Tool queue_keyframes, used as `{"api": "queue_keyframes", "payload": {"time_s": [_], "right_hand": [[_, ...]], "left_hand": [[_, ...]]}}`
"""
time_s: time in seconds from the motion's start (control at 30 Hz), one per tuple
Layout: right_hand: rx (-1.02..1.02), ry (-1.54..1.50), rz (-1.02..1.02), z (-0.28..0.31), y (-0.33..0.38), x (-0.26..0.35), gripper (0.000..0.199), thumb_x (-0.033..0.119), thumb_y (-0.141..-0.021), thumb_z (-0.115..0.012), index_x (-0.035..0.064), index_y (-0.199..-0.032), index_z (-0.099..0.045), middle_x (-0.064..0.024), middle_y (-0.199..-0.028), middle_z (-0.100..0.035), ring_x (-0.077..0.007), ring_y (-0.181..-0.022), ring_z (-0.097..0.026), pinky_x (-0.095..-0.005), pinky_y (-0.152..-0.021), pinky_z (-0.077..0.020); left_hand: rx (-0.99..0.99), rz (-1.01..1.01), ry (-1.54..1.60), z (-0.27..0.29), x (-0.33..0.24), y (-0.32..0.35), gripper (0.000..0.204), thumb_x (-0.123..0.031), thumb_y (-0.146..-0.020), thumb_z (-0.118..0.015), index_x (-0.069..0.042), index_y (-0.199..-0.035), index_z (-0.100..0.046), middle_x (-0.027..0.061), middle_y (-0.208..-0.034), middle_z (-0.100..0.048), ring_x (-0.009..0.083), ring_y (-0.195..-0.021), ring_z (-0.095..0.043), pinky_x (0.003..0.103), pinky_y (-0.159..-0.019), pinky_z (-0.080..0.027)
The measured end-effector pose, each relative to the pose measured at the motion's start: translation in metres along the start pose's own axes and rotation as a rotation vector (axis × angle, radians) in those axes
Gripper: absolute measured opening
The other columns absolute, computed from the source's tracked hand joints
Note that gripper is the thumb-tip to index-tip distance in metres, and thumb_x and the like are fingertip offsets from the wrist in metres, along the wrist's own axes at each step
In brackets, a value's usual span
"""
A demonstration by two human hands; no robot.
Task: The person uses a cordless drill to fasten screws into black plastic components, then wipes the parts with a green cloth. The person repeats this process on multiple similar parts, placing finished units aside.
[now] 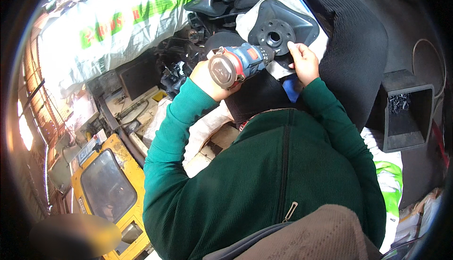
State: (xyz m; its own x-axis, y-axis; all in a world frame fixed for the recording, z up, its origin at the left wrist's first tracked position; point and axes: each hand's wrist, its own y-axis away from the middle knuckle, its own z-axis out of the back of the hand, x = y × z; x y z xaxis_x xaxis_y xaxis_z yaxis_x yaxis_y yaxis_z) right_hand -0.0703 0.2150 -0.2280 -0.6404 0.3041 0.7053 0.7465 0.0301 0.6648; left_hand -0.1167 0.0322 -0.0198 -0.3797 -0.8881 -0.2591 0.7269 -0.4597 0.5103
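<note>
My left hand [207, 80] is wrapped round the grip of a blue and red cordless drill [243, 62]. The drill's chuck points right, and its tip reaches the lower rim of a black plastic part [309, 28] with a round holed hub and a wide flared side. This part rests on white sheeting over my lap. My right hand [306, 62] is closed at the hub's lower right edge, thumb and forefinger at the rim beside the drill tip. Whether a screw sits at the tip is too small to tell.
More black plastic parts [212, 5] are piled at the far side. A white and green sack [118, 29] lies far left, above a yellow machine panel [137, 170]. To the right, an open dark box [408, 142] holds many small screws [399, 103].
</note>
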Motion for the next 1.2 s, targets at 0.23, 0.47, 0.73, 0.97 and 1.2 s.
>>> {"api": "queue_keyframes", "payload": {"time_s": [0.23, 0.47, 0.73, 0.97, 1.2], "right_hand": [[-0.032, 0.091, 0.060, 0.000, 0.003, 0.007, 0.034, 0.034, -0.088, -0.060, -0.0001, -0.089, -0.063, 0.0009, -0.070, -0.057, -0.0056, -0.061, -0.051, -0.0239, -0.052, -0.0474], [0.079, 0.049, -0.109, 0.006, 0.005, 0.005, 0.041, 0.040, -0.086, -0.061, -0.0012, -0.089, -0.065, -0.0024, -0.074, -0.062, -0.0077, -0.060, -0.055, -0.0226, -0.051, -0.0474], [0.268, -0.186, -0.397, -0.002, 0.017, 0.016, 0.035, 0.037, -0.082, -0.067, 0.0024, -0.083, -0.068, 0.0082, -0.050, -0.039, -0.0021, -0.041, -0.035, -0.0186, -0.040, -0.0365], [0.330, -0.432, -0.546, 0.001, 0.008, 0.009, 0.022, 0.026, -0.086, -0.062, 0.0041, -0.087, -0.060, 0.0112, -0.050, -0.029, -0.0019, -0.040, -0.026, -0.0193, -0.042, -0.0365], [0.373, -0.413, -0.534, 0.005, 0.006, 0.004, 0.019, 0.024, -0.086, -0.059, 0.0074, -0.079, -0.054, 0.0106, -0.050, -0.028, -0.0025, -0.040, -0.024, -0.0192, -0.043, -0.0334]], "left_hand": [[0.076, 0.026, 0.077, 0.014, -0.012, -0.010, 0.039, -0.036, -0.074, -0.067, -0.006, -0.098, -0.062, 0.0142, -0.088, -0.065, 0.0297, -0.078, -0.065, 0.037, -0.070, -0.052], [-0.051, -0.025, 0.119, 0.006, 0.000, 0.006, 0.039, -0.035, -0.074, -0.066, -0.008, -0.101, -0.062, 0.0113, -0.093, -0.066, 0.0272, -0.082, -0.065, 0.036, -0.073, -0.052], [-0.017, 0.013, 0.034, -0.053, 0.015, 0.063, 0.063, -0.030, -0.071, -0.071, -0.008, -0.125, -0.046, 0.0075, -0.109, -0.062, 0.0192, -0.088, -0.065, 0.029, -0.077, -0.053], [-0.039, 0.171, 0.485, -0.129, -0.013, 0.104, 0.077, -0.015, -0.067, -0.073, -0.018, -0.135, -0.036, 0.0094, -0.117, -0.056, 0.0282, -0.089, -0.065, 0.036, -0.077, -0.053], [0.125, 0.336, 0.456, -0.136, -0.026, 0.118, 0.087, -0.012, -0.067, -0.071, -0.024, -0.141, -0.028, 0.0140, -0.111, -0.051, 0.0363, -0.103, -0.052, 0.044, -0.087, -0.046]]}}
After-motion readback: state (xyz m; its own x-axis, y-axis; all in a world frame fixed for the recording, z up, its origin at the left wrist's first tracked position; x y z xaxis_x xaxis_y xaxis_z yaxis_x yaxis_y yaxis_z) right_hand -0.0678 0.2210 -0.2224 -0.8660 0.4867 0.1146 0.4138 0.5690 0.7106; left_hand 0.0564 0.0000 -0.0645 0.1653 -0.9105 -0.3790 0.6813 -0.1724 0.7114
